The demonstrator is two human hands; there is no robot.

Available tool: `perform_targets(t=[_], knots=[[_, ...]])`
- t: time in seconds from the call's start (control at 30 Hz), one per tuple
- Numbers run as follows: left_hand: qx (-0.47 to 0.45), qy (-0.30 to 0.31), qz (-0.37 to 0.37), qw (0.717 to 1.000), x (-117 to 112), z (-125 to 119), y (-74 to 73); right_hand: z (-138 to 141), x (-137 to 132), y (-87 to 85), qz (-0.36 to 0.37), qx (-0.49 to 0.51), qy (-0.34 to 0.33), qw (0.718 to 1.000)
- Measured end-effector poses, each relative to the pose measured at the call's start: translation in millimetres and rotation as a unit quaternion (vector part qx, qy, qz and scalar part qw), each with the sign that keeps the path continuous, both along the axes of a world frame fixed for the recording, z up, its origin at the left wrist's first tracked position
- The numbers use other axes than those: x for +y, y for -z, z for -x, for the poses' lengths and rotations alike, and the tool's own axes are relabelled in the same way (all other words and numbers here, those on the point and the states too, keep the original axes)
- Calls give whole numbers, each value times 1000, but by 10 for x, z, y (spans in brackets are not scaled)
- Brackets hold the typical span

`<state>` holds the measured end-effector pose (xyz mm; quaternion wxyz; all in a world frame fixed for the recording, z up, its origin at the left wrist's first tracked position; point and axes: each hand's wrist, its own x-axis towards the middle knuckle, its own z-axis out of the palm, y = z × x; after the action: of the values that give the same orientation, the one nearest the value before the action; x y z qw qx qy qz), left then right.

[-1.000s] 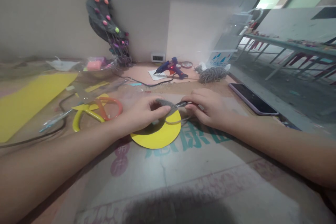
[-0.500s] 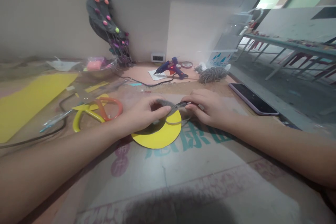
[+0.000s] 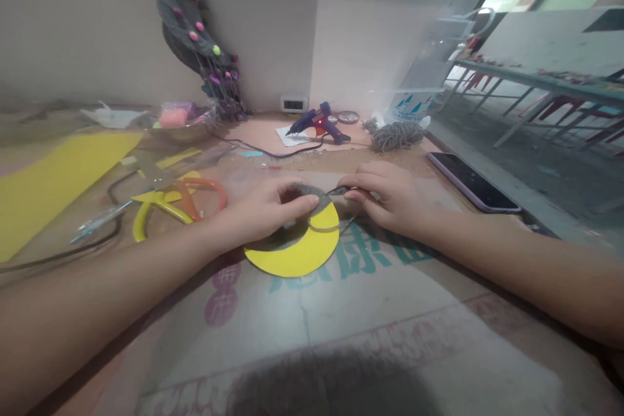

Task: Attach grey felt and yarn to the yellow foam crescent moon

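Note:
A yellow paper disc [image 3: 297, 252] lies on the printed board in front of me, partly covered with coiled grey yarn [image 3: 307, 194]. My left hand [image 3: 266, 209] rests on the disc, its fingers pressed down on the grey coil. My right hand [image 3: 387, 195] sits just right of the disc, fingers pinched on the loose grey yarn strand [image 3: 336, 192] that runs to the coil. A loop of the strand [image 3: 325, 227] lies across the yellow paper.
Orange and yellow scissors [image 3: 178, 203] lie to the left beside a yellow sheet [image 3: 53, 175]. A blue glue gun [image 3: 318, 123] with its cable, a bundle of grey yarn [image 3: 394, 135] and a phone [image 3: 472, 182] sit farther back and right. A decorated dark ornament [image 3: 195, 39] leans on the wall.
Both hands stay on the disc; the right hand has shifted slightly, drawing the strand along the coil's edge. The view has tilted a little.

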<state>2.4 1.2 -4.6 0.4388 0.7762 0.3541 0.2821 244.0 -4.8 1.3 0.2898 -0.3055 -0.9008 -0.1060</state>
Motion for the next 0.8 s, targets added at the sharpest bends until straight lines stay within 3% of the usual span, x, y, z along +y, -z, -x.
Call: perform_targets(t=[0.8], knots=[[14, 6, -9, 1000, 8, 6, 16, -7, -2, -20, -5, -34, -2, 999]])
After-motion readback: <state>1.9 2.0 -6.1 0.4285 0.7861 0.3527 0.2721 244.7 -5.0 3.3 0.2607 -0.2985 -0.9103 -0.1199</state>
